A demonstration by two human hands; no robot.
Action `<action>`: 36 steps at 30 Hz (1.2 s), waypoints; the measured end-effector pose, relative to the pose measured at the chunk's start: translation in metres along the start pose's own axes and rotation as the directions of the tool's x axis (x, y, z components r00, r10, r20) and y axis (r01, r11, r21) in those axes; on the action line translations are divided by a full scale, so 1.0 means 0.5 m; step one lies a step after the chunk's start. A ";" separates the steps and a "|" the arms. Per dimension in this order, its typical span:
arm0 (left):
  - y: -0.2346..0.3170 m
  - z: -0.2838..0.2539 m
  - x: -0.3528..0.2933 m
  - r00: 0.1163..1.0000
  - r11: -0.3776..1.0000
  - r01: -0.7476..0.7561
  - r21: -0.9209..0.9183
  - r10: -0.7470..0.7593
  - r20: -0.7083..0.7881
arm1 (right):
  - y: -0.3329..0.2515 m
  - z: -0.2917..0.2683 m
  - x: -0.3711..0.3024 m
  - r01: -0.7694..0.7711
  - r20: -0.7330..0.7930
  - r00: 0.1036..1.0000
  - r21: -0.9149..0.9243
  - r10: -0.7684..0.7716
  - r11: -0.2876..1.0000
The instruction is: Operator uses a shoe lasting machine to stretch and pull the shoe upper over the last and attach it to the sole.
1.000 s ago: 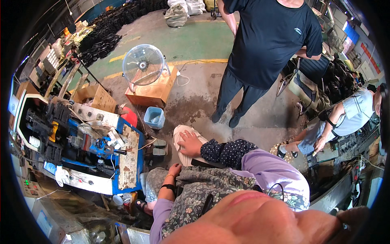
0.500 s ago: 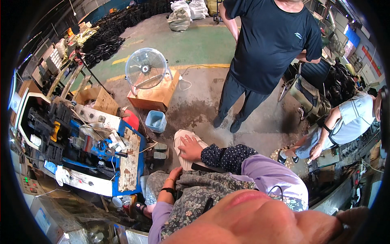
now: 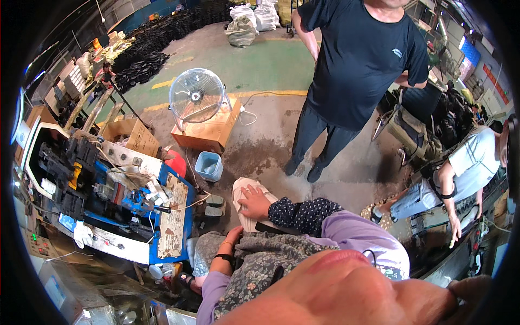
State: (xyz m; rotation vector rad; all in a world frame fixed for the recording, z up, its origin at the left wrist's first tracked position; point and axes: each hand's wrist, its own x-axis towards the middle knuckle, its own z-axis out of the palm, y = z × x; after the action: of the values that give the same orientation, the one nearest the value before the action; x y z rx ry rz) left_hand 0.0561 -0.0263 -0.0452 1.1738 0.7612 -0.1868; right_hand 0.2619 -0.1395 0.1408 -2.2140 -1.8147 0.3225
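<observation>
A blue-and-white shop machine [image 3: 122, 246] stands left of the wearer; ahead, a co-worker in a black T-shirt [image 3: 360, 65] faces them. A floor fan [image 3: 196, 96] sits on a cardboard box [image 3: 208, 132], a blue bucket [image 3: 211, 172] nearer. Beige cloth [image 3: 247, 221] lies beside the lap, under the right hand [image 3: 254, 203], fingers spread flat; both hands seem at rest. The left hand [image 3: 233, 236] touches the floral apron [image 3: 265, 244]; its grip cannot be told. The shirt bears a small pale logo [image 3: 397, 52].

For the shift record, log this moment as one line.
left hand: at floral apron | right hand: spread on beige fabric | ahead: blue bucket, fan on box | standing: person in black
</observation>
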 end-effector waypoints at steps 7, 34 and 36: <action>-0.018 -0.017 0.011 0.998 0.999 0.052 0.006 -0.052 0.022 | -0.002 0.007 0.003 -0.004 -0.037 0.999 0.031 0.005 1.000; -0.039 -0.020 0.035 0.999 0.998 0.038 -0.057 -0.038 0.004 | -0.004 -0.001 -0.003 -0.031 0.016 0.999 -0.004 0.031 1.000; -0.046 -0.026 0.045 0.982 0.981 0.176 -0.076 -0.181 -0.058 | -0.004 -0.002 -0.004 -0.016 -0.007 1.000 0.026 0.016 1.000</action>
State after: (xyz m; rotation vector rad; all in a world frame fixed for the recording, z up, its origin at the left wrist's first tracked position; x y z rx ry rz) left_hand 0.0555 -0.0186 -0.0791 1.0491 0.9240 -0.2699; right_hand 0.2600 -0.1410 0.1424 -2.2102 -1.7802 0.3381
